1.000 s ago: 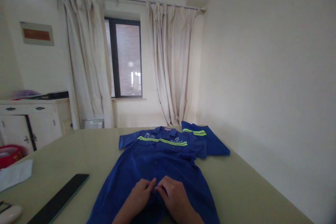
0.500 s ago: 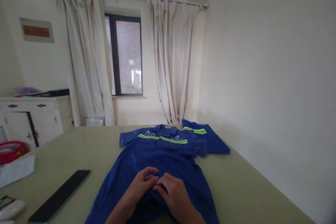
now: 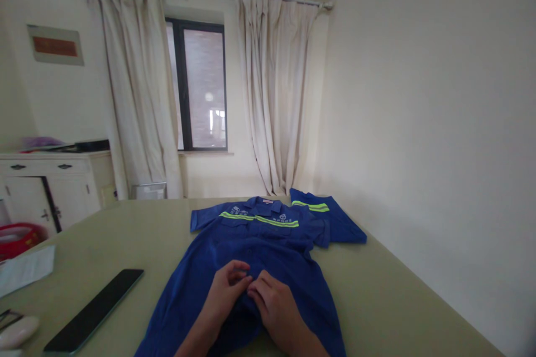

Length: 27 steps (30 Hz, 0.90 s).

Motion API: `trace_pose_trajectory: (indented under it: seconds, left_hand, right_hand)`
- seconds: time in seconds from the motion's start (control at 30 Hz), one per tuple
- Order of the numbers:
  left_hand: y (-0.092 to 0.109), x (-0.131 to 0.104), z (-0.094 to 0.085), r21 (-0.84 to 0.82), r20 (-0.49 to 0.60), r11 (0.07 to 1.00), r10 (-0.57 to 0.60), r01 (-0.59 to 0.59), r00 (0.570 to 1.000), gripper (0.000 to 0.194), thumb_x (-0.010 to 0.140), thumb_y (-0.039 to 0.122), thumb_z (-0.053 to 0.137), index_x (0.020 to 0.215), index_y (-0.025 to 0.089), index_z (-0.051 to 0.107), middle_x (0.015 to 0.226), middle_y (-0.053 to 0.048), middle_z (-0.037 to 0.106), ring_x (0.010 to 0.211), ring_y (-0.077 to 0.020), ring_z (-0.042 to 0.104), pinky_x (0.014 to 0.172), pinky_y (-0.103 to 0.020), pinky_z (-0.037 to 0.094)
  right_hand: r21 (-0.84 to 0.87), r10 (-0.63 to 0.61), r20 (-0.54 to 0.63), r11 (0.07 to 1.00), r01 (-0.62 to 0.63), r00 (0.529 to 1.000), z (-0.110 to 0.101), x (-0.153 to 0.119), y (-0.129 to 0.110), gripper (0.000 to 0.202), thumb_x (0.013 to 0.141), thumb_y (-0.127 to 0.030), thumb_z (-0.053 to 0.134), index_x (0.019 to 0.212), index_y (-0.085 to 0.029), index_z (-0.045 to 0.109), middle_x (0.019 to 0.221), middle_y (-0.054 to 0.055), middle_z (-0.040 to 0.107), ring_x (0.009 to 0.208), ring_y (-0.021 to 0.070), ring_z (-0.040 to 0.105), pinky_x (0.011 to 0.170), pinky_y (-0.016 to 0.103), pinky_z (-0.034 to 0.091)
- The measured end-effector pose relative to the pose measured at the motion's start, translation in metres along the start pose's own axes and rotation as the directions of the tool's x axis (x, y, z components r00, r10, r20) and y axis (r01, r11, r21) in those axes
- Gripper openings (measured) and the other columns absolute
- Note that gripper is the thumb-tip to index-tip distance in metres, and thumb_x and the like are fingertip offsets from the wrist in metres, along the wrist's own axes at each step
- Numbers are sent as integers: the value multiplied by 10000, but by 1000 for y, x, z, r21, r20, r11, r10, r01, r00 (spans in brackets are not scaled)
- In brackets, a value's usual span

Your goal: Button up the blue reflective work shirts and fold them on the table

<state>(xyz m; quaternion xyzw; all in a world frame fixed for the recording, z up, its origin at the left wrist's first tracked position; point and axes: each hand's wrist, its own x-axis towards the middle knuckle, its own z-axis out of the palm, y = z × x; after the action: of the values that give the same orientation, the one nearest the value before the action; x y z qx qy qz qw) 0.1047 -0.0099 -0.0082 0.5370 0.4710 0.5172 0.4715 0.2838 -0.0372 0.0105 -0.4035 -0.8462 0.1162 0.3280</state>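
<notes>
A blue short-sleeved work shirt (image 3: 226, 245) lies front up, its collar toward the far side and a yellow-green reflective stripe across the chest. Over its lower front placket, my left hand (image 3: 228, 287) pinches the cloth between thumb and fingers. Close beside it, my right hand (image 3: 274, 301) has its fingers curled together on the same placket edge, lifting the cloth a little. The fingertips nearly meet; whatever button is between them is hidden. Below the hands the shirt's hem bends up from the table.
A folded blue garment (image 3: 335, 220) with a matching stripe lies beyond the right sleeve on the table (image 3: 397, 301). To the left are a long black flat object (image 3: 96, 309), a white mouse-like object (image 3: 19, 332), paper (image 3: 27, 269) and a red basin (image 3: 19, 240). A wall stands at right.
Both hands have shifted slightly upward in view, still pinching the shirt front. The fingertips have moved slightly against each other. The shirt and other things lie as before.
</notes>
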Motion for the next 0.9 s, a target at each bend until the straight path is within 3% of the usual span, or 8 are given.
trace_pose_trajectory:
  seconds: [0.13,0.33,0.73,0.9]
  left_hand:
    - [4,-5,11,136,-33,985,113,-108,993,214,693,332,734,838,176,708,800,-38,746,787,-213,687,719,-290,517]
    - [13,-16,18,414,-120,906,148,-86,982,164,792,330,589,771,213,701,765,-8,744,701,-192,664,685,-281,487]
    - [27,-27,22,506,-152,861,154,-56,976,157,819,359,602,778,248,707,775,15,757,711,-199,689,687,-276,480]
    - [32,-34,35,479,-97,871,181,-114,979,155,845,373,618,792,253,700,773,14,753,729,-201,698,692,-273,490]
  right_hand:
    - [35,40,45,999,-41,998,3,0,7,153,997,-195,552,890,-224,658,936,0,670,829,134,652,740,205,446]
    - [56,116,20,992,-117,993,3,-1,5,148,988,-193,577,942,-237,710,953,-5,698,872,138,677,778,201,446]
    - [-149,124,-11,981,-124,992,8,-1,6,106,961,-213,635,888,-236,708,916,-15,716,790,139,688,672,220,435]
    - [-267,147,-55,951,-156,988,14,-1,16,88,936,-232,678,850,-216,687,859,5,717,740,158,686,630,237,431]
